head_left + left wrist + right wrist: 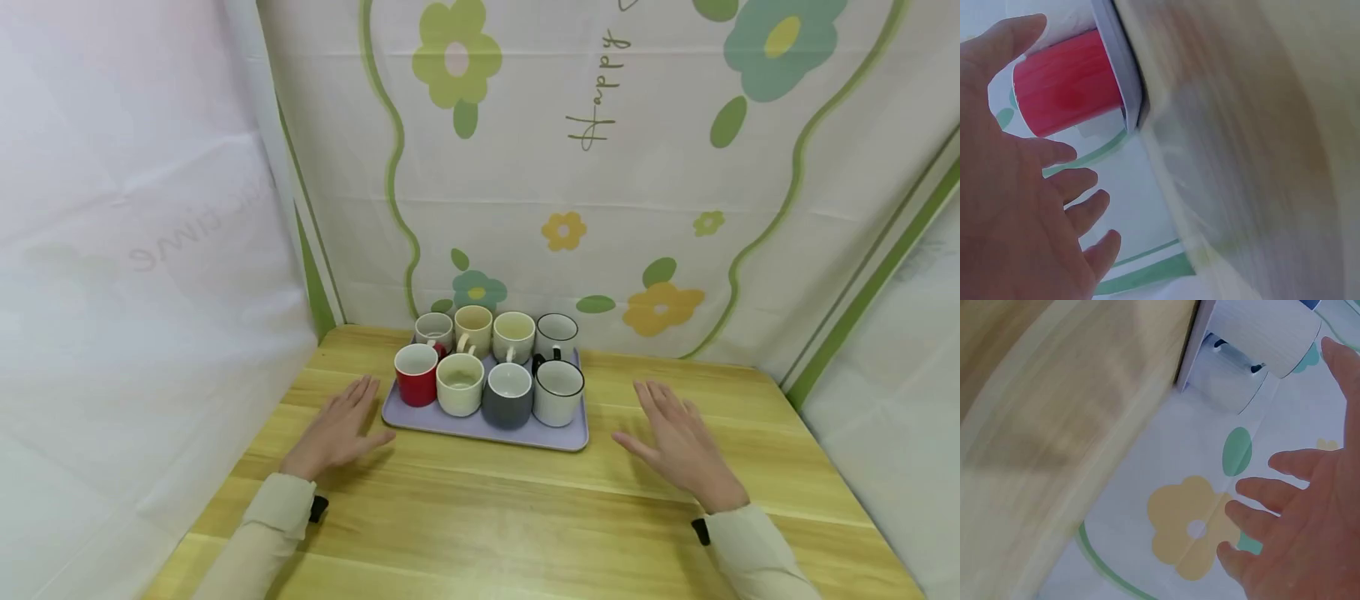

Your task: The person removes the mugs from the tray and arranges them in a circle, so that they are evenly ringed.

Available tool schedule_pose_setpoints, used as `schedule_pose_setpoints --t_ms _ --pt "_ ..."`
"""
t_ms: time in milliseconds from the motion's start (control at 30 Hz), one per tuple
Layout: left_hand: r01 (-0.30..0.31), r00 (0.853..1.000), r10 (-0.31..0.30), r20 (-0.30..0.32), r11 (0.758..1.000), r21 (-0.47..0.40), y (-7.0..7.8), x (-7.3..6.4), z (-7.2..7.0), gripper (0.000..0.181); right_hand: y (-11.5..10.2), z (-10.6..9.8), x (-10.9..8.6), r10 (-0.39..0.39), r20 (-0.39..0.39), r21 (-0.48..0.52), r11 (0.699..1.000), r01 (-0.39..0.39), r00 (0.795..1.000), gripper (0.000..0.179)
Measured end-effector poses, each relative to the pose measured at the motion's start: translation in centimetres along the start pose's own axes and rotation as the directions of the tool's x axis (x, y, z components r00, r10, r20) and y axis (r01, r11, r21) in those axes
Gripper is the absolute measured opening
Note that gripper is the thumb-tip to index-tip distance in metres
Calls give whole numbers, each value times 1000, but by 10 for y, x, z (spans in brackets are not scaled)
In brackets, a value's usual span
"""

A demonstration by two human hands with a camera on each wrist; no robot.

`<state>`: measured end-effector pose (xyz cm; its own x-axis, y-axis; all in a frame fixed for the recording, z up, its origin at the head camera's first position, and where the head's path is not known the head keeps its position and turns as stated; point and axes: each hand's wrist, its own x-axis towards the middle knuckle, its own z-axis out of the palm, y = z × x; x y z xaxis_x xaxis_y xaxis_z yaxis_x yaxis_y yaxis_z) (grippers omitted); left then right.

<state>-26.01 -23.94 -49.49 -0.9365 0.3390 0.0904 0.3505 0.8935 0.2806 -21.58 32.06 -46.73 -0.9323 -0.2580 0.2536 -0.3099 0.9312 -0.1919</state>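
Note:
Several mugs stand upright in two rows on a lavender tray. The front row has a red mug, a cream mug, a dark grey mug and a white mug with a black rim. Behind them are a clear-looking cup, a tan mug, a pale mug and another black-rimmed mug. My left hand hovers left of the tray, fingers extended, apart from the red mug. To the tray's right, my right hand is spread with nothing in it.
The tray rests toward the back of a wooden table. A white floral curtain hangs right behind it. White fabric walls stand at the left and right sides.

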Motion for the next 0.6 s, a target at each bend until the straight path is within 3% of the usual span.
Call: schedule_pose_setpoints --t_ms 200,367,600 --pt "-16 999 21 31 987 -158 -2 12 1 102 -10 2 14 -26 -3 126 992 26 1000 102" --pt "-12 998 28 53 962 -271 -5 24 6 106 -21 6 30 4 28 256 967 -11 1000 105" --pt "74 994 -35 103 909 -410 -9 39 12 109 -32 17 53 50 -22 344 938 -39 999 108"
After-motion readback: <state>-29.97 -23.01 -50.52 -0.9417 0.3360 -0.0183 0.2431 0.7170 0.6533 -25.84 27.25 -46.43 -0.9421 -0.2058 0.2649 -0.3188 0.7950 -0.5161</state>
